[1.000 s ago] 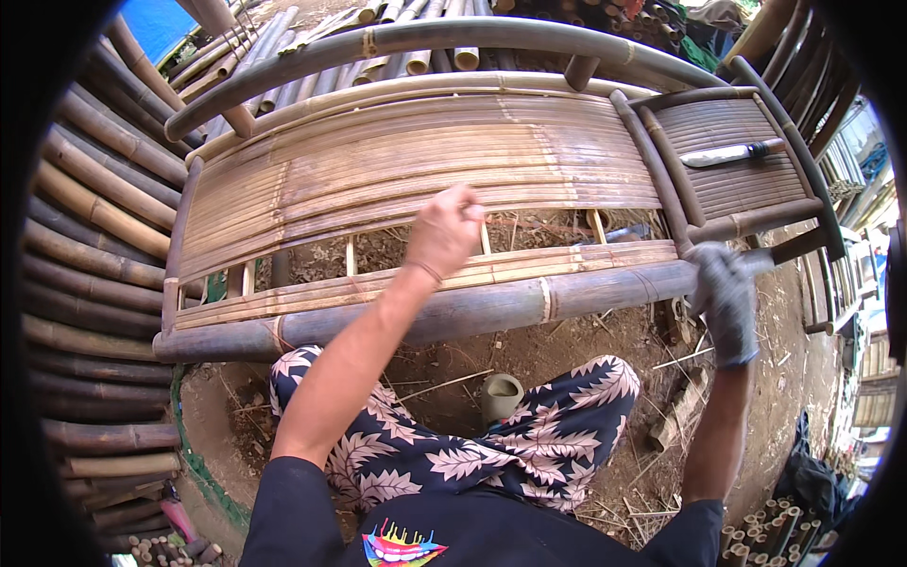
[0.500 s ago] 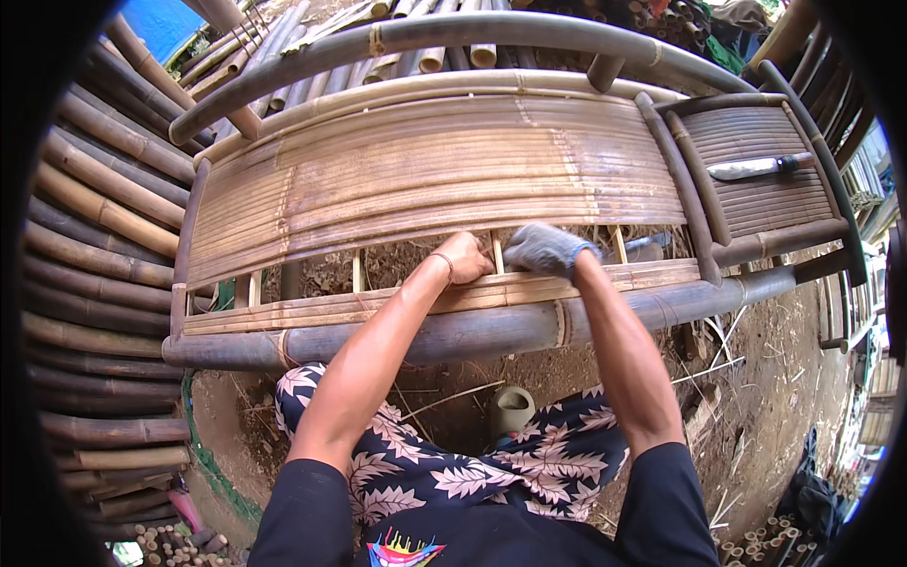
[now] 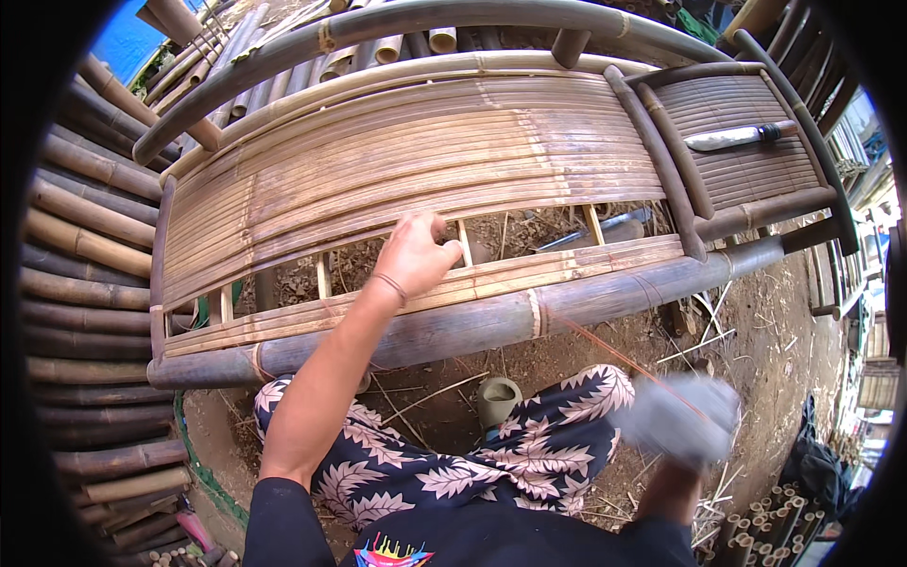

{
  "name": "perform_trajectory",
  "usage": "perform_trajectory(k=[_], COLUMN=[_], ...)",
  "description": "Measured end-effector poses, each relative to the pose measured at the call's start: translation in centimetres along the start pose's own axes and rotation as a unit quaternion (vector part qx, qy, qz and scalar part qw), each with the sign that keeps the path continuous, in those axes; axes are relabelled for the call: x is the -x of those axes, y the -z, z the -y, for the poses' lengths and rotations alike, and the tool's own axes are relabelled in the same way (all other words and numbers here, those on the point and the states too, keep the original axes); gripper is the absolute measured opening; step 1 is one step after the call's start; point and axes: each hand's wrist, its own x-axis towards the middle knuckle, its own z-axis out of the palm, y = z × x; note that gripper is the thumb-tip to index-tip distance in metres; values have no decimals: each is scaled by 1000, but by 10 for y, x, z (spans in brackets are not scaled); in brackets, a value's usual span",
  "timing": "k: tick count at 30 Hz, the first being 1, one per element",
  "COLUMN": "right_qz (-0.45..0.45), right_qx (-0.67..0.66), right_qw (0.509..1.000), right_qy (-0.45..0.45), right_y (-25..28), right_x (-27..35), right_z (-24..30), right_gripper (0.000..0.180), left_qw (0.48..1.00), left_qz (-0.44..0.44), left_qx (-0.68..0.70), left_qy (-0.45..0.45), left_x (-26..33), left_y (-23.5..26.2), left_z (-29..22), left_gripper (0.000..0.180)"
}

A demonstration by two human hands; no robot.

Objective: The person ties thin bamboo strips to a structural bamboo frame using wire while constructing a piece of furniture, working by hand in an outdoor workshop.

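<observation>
A long bamboo bench (image 3: pixel 397 142) lies across in front of me, its slatted seat split by a gap near the front rail. My left hand (image 3: pixel 416 250) is over this gap, beside a short pale crosspiece (image 3: pixel 466 243). Its fingers are loosely curled, the thumb apart from the index finger, and nothing shows between them. Low on the right, my right hand (image 3: pixel 685 420), in a grey glove, is smeared by motion. A thin orange-red string (image 3: pixel 605 348) runs straight from the bench's front rail (image 3: pixel 444 321) to the glove, which appears to grip it.
A knife (image 3: pixel 737 137) with a dark handle lies on the bench's right-hand slatted section. Under the gap, another metal blade (image 3: pixel 595 230) shows on the ground. Bamboo poles (image 3: pixel 94 283) are stacked at the left. Cut bamboo pieces (image 3: pixel 770 529) sit at the lower right.
My right hand has swung from the gap back and down to the right, with the string now stretched to it. My left hand has shifted slightly left and lifted. The view has shifted.
</observation>
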Motion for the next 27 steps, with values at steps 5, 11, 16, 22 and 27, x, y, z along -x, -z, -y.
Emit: perform_trajectory(k=[5, 11, 16, 22, 27], right_qz=[-211, 57, 21, -236, -98], right_qx=[-749, -306, -201, -112, -104], right_qw=[609, 909, 957, 965, 973], right_qy=[155, -278, -210, 17, 179], right_y=[40, -24, -43, -36, -57], right_x=[98, 136, 93, -27, -99], right_z=[-110, -170, -159, 11, 131], right_gripper=[32, 26, 28, 48, 35], left_qw=[946, 867, 849, 873, 988], left_qz=[92, 139, 118, 123, 85], left_qx=[28, -196, -158, 465, 120], left_qy=[-308, -436, -489, -84, -48], left_x=[-4, -26, -41, -33, -30], left_y=[-43, -69, -80, -53, -7], left_z=[-64, -81, -73, -64, -32], left_gripper=[43, 14, 13, 24, 47])
